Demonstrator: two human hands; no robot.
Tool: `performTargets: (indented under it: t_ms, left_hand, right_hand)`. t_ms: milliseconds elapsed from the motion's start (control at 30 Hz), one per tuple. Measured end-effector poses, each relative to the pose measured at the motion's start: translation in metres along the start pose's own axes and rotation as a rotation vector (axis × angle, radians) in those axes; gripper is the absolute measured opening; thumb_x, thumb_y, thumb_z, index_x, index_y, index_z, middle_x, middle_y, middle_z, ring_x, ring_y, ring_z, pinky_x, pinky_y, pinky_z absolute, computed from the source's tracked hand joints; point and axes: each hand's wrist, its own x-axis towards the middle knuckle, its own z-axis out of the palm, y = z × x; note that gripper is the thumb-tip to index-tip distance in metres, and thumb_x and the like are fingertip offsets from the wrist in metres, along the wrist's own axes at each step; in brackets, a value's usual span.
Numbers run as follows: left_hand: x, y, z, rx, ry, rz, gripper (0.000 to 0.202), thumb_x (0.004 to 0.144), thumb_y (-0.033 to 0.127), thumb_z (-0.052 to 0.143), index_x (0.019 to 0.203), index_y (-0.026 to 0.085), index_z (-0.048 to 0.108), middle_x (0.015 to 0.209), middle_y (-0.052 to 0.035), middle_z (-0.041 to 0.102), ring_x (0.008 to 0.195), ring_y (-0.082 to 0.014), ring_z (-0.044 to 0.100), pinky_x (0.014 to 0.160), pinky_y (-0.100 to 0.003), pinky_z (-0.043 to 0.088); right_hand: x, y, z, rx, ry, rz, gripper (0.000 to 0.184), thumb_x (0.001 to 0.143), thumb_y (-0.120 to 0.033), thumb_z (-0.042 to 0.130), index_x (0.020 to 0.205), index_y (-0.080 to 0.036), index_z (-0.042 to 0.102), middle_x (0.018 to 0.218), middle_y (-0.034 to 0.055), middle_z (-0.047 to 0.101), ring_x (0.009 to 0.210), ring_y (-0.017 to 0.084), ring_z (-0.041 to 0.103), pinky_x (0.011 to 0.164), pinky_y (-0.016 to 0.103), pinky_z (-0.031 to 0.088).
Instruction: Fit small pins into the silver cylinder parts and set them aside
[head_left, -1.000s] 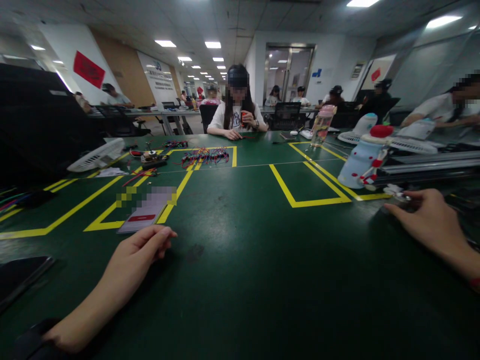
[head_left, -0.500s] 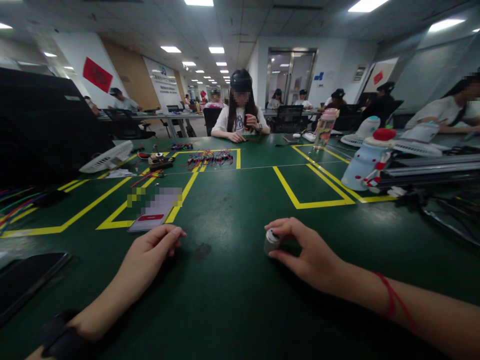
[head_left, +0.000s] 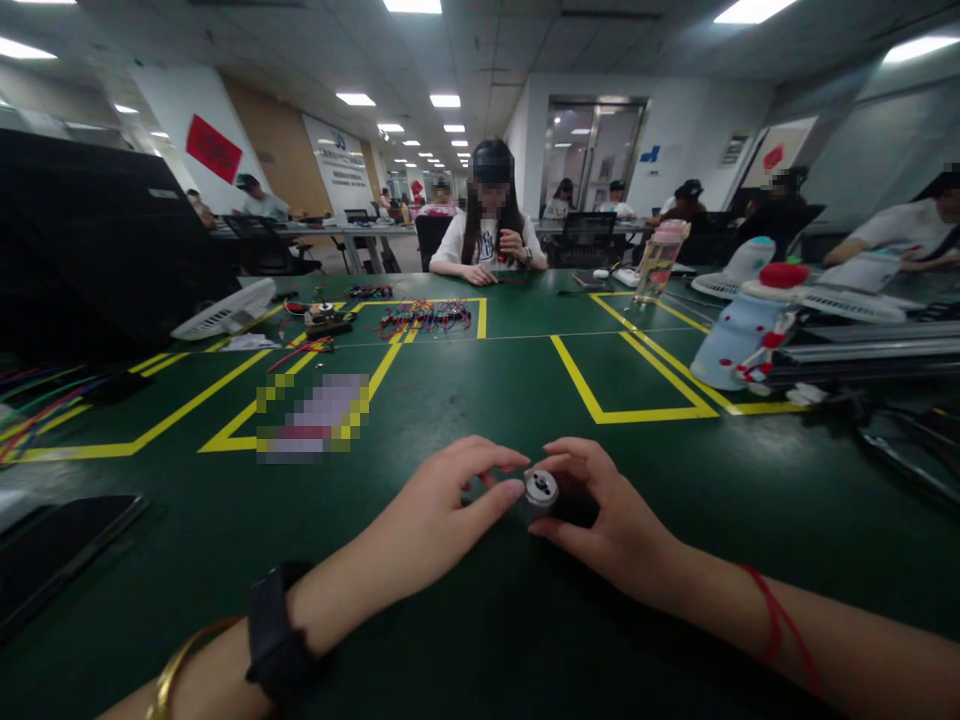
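Note:
A small silver cylinder, which looks like a small electric motor [head_left: 541, 488], is held with its round end up; a central hub and dark holes show on that end. My right hand [head_left: 607, 510] grips it between thumb and fingers from the right. On its left side, my left hand [head_left: 450, 500] has its thumb and index finger apart, the tips right at the motor's edge. Whether they touch it I cannot tell. The motor's lower part is partly hidden by my right thumb, and both hands are low over the green table [head_left: 420, 620].
A blurred-out phone-like slab [head_left: 315, 420] lies left of centre, a dark phone [head_left: 67, 550] at the near left. Wire bundles [head_left: 427, 317] lie farther back. A blue bottle [head_left: 727, 340] and a pink-lidded bottle [head_left: 660, 262] stand right. Another person [head_left: 491, 225] sits opposite.
My left hand has moved right, from near the phone-like slab to the motor, and its fingers have spread. The motor has tilted so its holed end faces me more, still in my right hand.

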Motion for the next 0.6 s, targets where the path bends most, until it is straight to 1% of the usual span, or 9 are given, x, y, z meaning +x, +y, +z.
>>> performTargets:
  t_ms: [67, 100, 167, 233, 300, 333, 433, 500, 600]
  left_hand:
    - [0.011, 0.008, 0.008, -0.029, -0.049, 0.073, 0.023, 0.089, 0.03, 0.055, 0.106, 0.028, 0.07, 0.102, -0.003, 0.067, 0.091, -0.0187, 0.061, 0.079, -0.033, 0.048]
    - [0.015, 0.01, 0.01, -0.042, -0.059, 0.094, 0.02, 0.089, 0.03, 0.056, 0.101, 0.027, 0.072, 0.099, -0.003, 0.068, 0.09, -0.0186, 0.061, 0.079, -0.033, 0.048]
    - [0.021, 0.011, 0.009, -0.077, -0.029, 0.104, 0.015, 0.086, 0.03, 0.06, 0.088, 0.025, 0.074, 0.092, -0.0031, 0.068, 0.086, -0.0185, 0.062, 0.076, -0.033, 0.049]
    - [0.022, 0.008, 0.005, -0.129, 0.042, 0.074, 0.015, 0.085, 0.031, 0.061, 0.084, 0.023, 0.074, 0.09, -0.0036, 0.068, 0.084, -0.0187, 0.063, 0.074, -0.032, 0.049]
    - [0.019, 0.002, 0.001, -0.156, 0.097, 0.014, 0.014, 0.085, 0.031, 0.062, 0.088, 0.023, 0.073, 0.09, -0.0036, 0.07, 0.083, -0.0193, 0.064, 0.074, -0.032, 0.049]
    - [0.016, -0.001, 0.001, -0.143, 0.092, -0.015, 0.014, 0.084, 0.03, 0.062, 0.089, 0.023, 0.073, 0.09, -0.0033, 0.071, 0.084, -0.0198, 0.065, 0.075, -0.033, 0.049]
    - [0.006, -0.011, 0.007, -0.046, -0.017, -0.061, 0.014, 0.083, 0.027, 0.063, 0.092, 0.026, 0.074, 0.089, -0.0017, 0.073, 0.084, -0.0202, 0.066, 0.077, -0.033, 0.049]
    - [0.001, -0.017, 0.016, 0.018, -0.049, -0.045, 0.017, 0.084, 0.026, 0.061, 0.099, 0.027, 0.071, 0.09, -0.0011, 0.073, 0.082, -0.0196, 0.065, 0.076, -0.033, 0.049]
    - [-0.001, -0.02, 0.028, 0.152, -0.019, 0.036, 0.02, 0.085, 0.023, 0.061, 0.104, 0.026, 0.065, 0.092, -0.0012, 0.071, 0.084, -0.0208, 0.063, 0.077, -0.036, 0.048]
  right_hand:
    - [0.001, 0.001, 0.0, 0.049, -0.013, 0.025, 0.069, 0.075, -0.026, 0.07, 0.13, -0.027, 0.027, 0.115, 0.0059, 0.057, 0.105, 0.017, 0.06, 0.093, 0.039, 0.05]
    - [0.001, 0.001, 0.001, 0.066, -0.016, 0.033, 0.069, 0.074, -0.027, 0.07, 0.129, -0.027, 0.028, 0.115, 0.0057, 0.057, 0.104, 0.017, 0.06, 0.092, 0.038, 0.05]
    - [0.002, -0.001, 0.0, 0.089, -0.024, 0.04, 0.068, 0.073, -0.028, 0.071, 0.127, -0.026, 0.03, 0.114, 0.0053, 0.058, 0.103, 0.016, 0.06, 0.091, 0.036, 0.051]
    - [0.002, -0.003, 0.0, 0.083, -0.025, 0.034, 0.064, 0.073, -0.026, 0.07, 0.125, -0.026, 0.032, 0.112, 0.0044, 0.058, 0.102, 0.015, 0.06, 0.09, 0.035, 0.05]
    - [0.001, -0.005, 0.0, 0.035, 0.005, 0.018, 0.056, 0.075, -0.023, 0.067, 0.12, -0.025, 0.035, 0.11, 0.0035, 0.058, 0.1, 0.014, 0.059, 0.089, 0.033, 0.05]
    - [0.001, -0.006, -0.001, 0.001, 0.028, 0.01, 0.051, 0.075, -0.021, 0.065, 0.118, -0.024, 0.037, 0.108, 0.0033, 0.058, 0.098, 0.013, 0.059, 0.088, 0.032, 0.049]
    - [0.0, -0.007, -0.001, -0.073, 0.093, 0.012, 0.043, 0.074, -0.017, 0.061, 0.112, -0.022, 0.041, 0.103, 0.0037, 0.057, 0.092, 0.013, 0.058, 0.084, 0.031, 0.049]
    - [0.0, -0.006, 0.0, -0.085, 0.108, 0.029, 0.041, 0.074, -0.017, 0.06, 0.11, -0.021, 0.041, 0.101, 0.0039, 0.057, 0.089, 0.013, 0.058, 0.082, 0.031, 0.049]
    - [0.001, -0.006, 0.0, -0.102, 0.098, 0.032, 0.039, 0.074, -0.017, 0.059, 0.109, -0.021, 0.042, 0.101, 0.0039, 0.056, 0.088, 0.013, 0.056, 0.08, 0.03, 0.048]
